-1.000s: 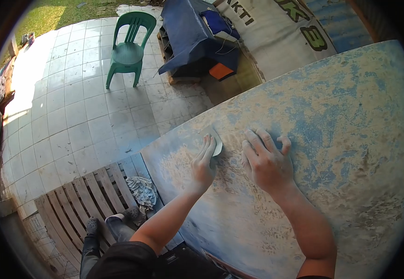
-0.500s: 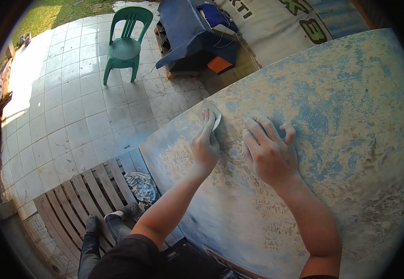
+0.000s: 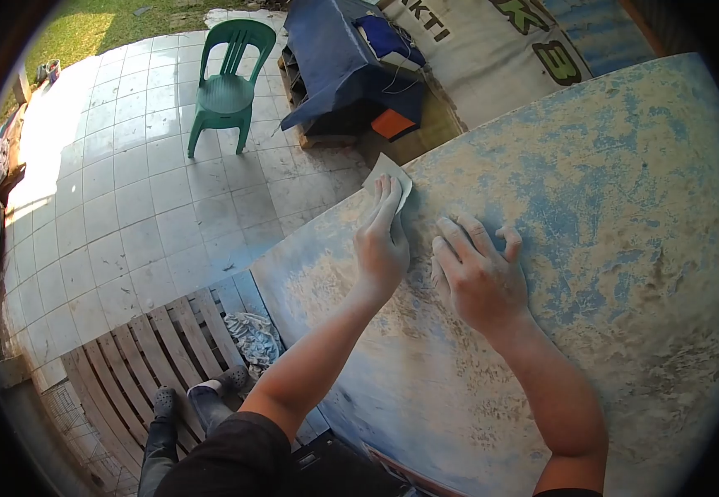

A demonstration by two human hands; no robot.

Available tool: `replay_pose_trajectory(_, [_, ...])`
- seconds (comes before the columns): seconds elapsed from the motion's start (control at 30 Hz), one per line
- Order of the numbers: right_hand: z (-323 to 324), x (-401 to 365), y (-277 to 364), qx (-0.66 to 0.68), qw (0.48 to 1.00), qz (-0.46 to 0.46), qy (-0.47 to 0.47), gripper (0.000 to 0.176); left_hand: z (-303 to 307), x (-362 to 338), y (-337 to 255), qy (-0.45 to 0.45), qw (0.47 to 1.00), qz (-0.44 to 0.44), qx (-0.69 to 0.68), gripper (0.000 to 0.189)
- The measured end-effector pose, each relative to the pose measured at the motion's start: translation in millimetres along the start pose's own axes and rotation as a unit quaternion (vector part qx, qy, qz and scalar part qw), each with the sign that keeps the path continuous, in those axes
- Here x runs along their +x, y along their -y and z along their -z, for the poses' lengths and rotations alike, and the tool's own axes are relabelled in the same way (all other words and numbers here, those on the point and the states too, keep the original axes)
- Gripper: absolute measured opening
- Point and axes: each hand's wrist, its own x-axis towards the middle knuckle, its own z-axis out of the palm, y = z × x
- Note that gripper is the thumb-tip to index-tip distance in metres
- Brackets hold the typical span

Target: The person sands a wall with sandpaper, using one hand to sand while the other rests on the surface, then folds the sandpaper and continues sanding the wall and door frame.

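Note:
A large board-like surface (image 3: 624,248) with worn blue and beige patches fills the right half of the head view. Near its upper left edge, my left hand (image 3: 382,240) presses a pale sheet (image 3: 386,167) like sandpaper flat against it, fingers together on top of the sheet. Dust whitens both hands. To the right, my right hand (image 3: 482,273) rests on the same surface with bent fingers spread apart, holding nothing.
A green plastic chair (image 3: 228,95) stands on the tiled floor (image 3: 144,190). Behind the surface's edge is a blue tarp (image 3: 326,66) over pallets. Lower left lie a slatted wooden platform (image 3: 148,348) and a crumpled cloth (image 3: 253,338), beside my shoes.
My left hand and the pale sheet have shifted slightly right along the surface's edge, and more of the sheet shows. My right hand stays almost in place.

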Motion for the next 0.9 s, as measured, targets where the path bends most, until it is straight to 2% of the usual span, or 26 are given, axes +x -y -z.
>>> replay_pose_trajectory(0.03, [0, 0, 0, 0.0, 1.0, -0.001, 0.003, 0.021, -2, 1, -2, -0.004, 0.999, -0.043, 0.0, 0.064])
replay_pose_trajectory(0.17, [0, -2, -1, -0.011, 1.0, 0.005, -0.001, 0.027, 1, -72, 19, 0.053, 0.994, -0.093, 0.023, 0.059])
replay_pose_trajectory(0.2, [-2, -1, -1, -0.011, 1.0, 0.005, -0.004, 0.028, -1, -59, 16, 0.053, 0.993, -0.099, 0.023, 0.059])
replay_pose_trajectory(0.3, [1, 0, 0, -0.01, 1.0, 0.004, -0.003, 0.028, -5, 8, -8, -0.003, 0.997, -0.076, 0.017, 0.058])
replay_pose_trajectory(0.4, [1, 0, -1, -0.007, 1.0, -0.001, -0.001, 0.028, -7, 23, -12, -0.026, 0.994, -0.102, -0.002, 0.057])
replay_pose_trajectory(0.53, [2, -1, -1, 0.002, 1.0, -0.008, 0.004, 0.027, 12, -74, 6, 0.065, 0.998, -0.027, 0.001, 0.066])
replay_pose_trajectory(0.57, [1, -1, -2, -0.005, 1.0, -0.003, 0.0, 0.027, 12, -80, 8, 0.063, 0.998, -0.025, 0.013, 0.065])
replay_pose_trajectory(0.63, [-1, -1, 0, -0.009, 1.0, -0.001, 0.0, 0.027, 7, -65, 0, 0.065, 0.997, -0.02, 0.025, 0.063])
replay_pose_trajectory(0.7, [2, 1, 0, -0.02, 1.0, 0.001, 0.0, 0.025, -5, -18, -11, -0.004, 1.0, -0.024, -0.003, 0.06])
replay_pose_trajectory(0.8, [1, 1, 0, -0.02, 1.0, 0.003, -0.009, 0.023, -5, 15, -20, -0.016, 0.999, -0.037, -0.006, 0.06])
replay_pose_trajectory(0.87, [2, 1, 0, -0.026, 1.0, 0.002, -0.005, 0.023, -6, -22, -5, -0.008, 0.998, -0.048, -0.025, 0.061])
replay_pose_trajectory(0.9, [3, 2, 1, -0.029, 1.0, 0.002, -0.005, 0.023, -1, -48, 1, 0.023, 0.998, -0.05, -0.019, 0.062])
